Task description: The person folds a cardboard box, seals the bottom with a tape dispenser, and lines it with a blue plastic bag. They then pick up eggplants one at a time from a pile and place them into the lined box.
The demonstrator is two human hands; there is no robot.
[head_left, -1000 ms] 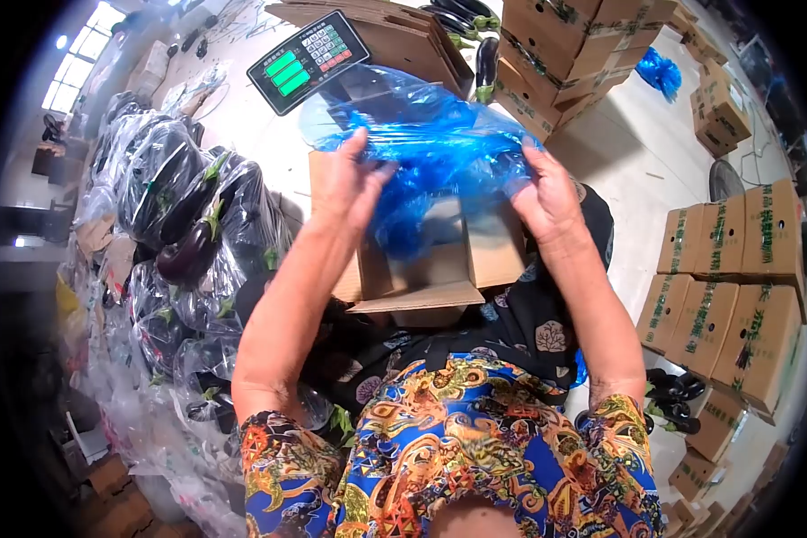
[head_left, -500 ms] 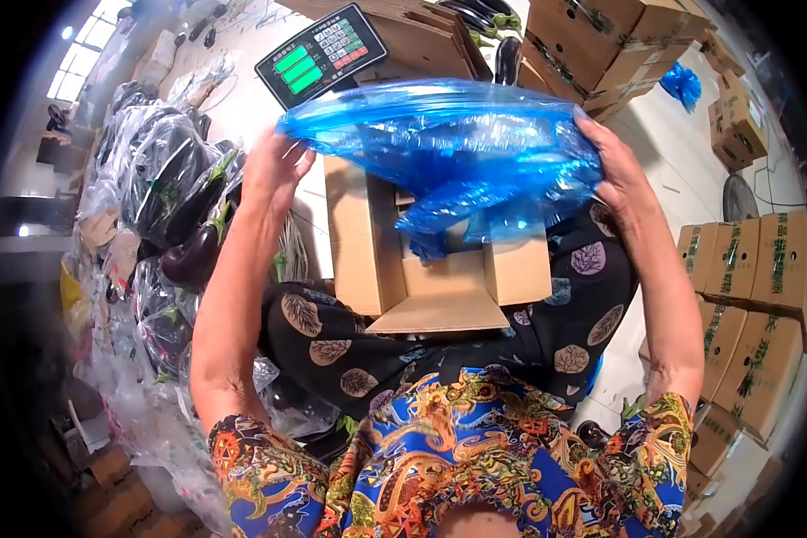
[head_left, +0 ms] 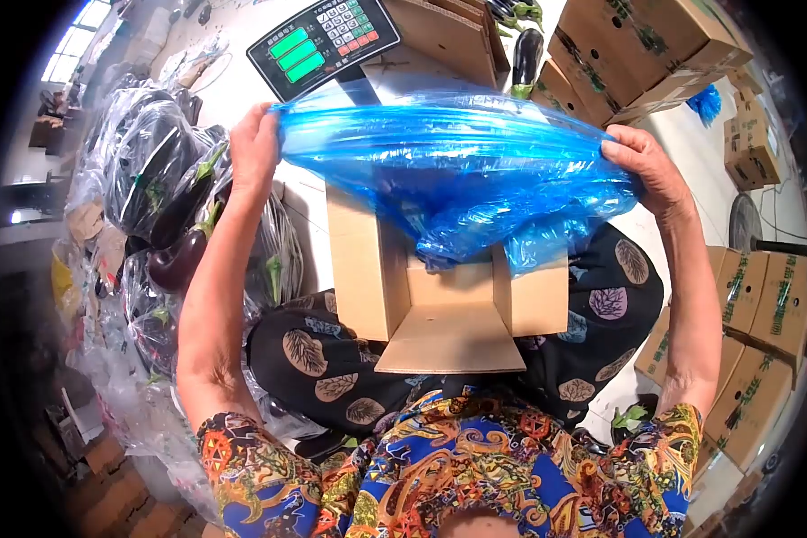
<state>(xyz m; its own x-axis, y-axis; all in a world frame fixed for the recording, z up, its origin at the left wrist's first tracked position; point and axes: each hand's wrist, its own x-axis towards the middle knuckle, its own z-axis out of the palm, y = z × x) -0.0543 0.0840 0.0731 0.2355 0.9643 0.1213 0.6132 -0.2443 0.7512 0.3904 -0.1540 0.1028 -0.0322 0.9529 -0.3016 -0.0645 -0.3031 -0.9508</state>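
A thin blue plastic bag (head_left: pixel 457 161) is stretched wide between my two hands, its lower part hanging crumpled into a cardboard box (head_left: pixel 359 269). My left hand (head_left: pixel 255 148) pinches the bag's left edge. At the other end my right hand (head_left: pixel 646 166) grips its right edge, thumb showing on the near side. The box stands between my legs with its flaps spread; the near flap (head_left: pixel 453 341) folds out toward me. The bag covers much of the box's far part and opening.
Beyond the bag stands a scale display (head_left: pixel 323 45) with green screens. Plastic-wrapped eggplants (head_left: pixel 157 161) lie in a heap on the left. Closed cartons (head_left: pixel 637 54) are at the back right, and more stacked cartons (head_left: pixel 744 332) are on the right. A single eggplant (head_left: pixel 527 58) lies beside the back cartons.
My hands have moved farther apart, pulling the bag wider and tauter. My left fingers have closed on the edge. The view has shifted, so the box appears slightly lower.
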